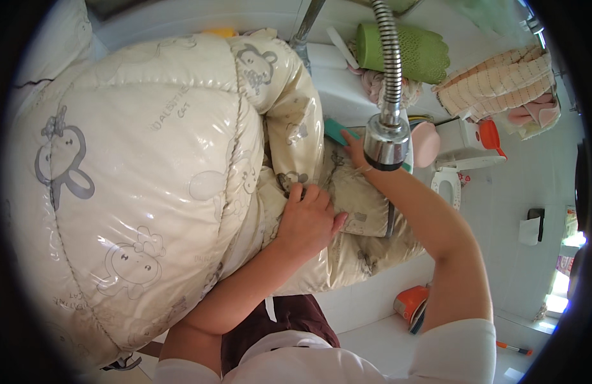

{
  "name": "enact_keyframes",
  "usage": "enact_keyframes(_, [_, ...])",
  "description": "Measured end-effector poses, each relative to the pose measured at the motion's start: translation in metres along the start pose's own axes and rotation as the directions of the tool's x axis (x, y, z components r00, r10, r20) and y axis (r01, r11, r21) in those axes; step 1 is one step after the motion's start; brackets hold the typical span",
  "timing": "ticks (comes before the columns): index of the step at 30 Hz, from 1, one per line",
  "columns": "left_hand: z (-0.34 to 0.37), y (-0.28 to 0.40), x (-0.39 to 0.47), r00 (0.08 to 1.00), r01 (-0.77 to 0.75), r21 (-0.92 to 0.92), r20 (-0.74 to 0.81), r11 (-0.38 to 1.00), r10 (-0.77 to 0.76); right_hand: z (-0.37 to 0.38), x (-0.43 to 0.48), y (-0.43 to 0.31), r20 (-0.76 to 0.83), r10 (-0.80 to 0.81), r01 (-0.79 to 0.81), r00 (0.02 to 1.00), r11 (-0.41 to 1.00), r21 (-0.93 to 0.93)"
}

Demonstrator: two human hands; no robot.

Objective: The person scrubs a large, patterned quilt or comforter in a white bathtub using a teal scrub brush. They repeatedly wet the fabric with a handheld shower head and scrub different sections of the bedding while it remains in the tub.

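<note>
A puffed, cream quilted jacket (152,158) with grey cartoon animals and lettering fills the left and middle of the head view. My left hand (308,218) is closed on a fold of its fabric near the sleeve (296,120). Farther right, a lower part of the garment (363,211) with a dark edge lies spread out. My right hand (357,146) reaches to its upper end, its fingers on a teal brush or block (336,132); the shower head partly covers this hand and wrist. What touches the underside of the brush or block is hidden.
A metal shower head (387,141) on a flexible hose hangs before my right forearm. Behind are a green basket (401,53), a striped towel (492,86), a pink round item (424,144) and a toilet (447,187). An orange container (411,302) stands on the floor.
</note>
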State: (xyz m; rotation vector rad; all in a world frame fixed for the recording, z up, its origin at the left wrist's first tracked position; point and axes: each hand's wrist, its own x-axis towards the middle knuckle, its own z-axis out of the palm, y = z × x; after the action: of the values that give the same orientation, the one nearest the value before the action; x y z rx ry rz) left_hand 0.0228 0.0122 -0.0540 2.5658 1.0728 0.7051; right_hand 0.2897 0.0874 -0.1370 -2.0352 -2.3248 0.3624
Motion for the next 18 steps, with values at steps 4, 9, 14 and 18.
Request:
enact_keyframes(4, [-0.005,-0.02,-0.017,0.993,0.113,0.08,0.022,0.99,-0.115,-0.093,-0.01,-0.076,0.499,0.069,0.212,0.864,0.849,-0.484])
enact_keyframes(9, [-0.005,-0.005,-0.009,0.998,0.052,0.037,0.024,0.998,-0.053,-0.051,0.009,-0.027,0.383,0.311,-0.288,0.87,0.95,-0.118])
enact_keyframes(14, [-0.003,-0.01,-0.01,0.997,0.07,0.019,0.035,0.997,-0.07,-0.049,-0.007,0.008,0.234,0.021,0.036,0.972,0.971,-0.236])
enact_keyframes(18, [-0.007,-0.019,-0.015,0.993,0.121,0.031,0.007,0.992,-0.121,-0.111,-0.036,-0.025,0.404,0.078,0.183,0.911,0.803,-0.567])
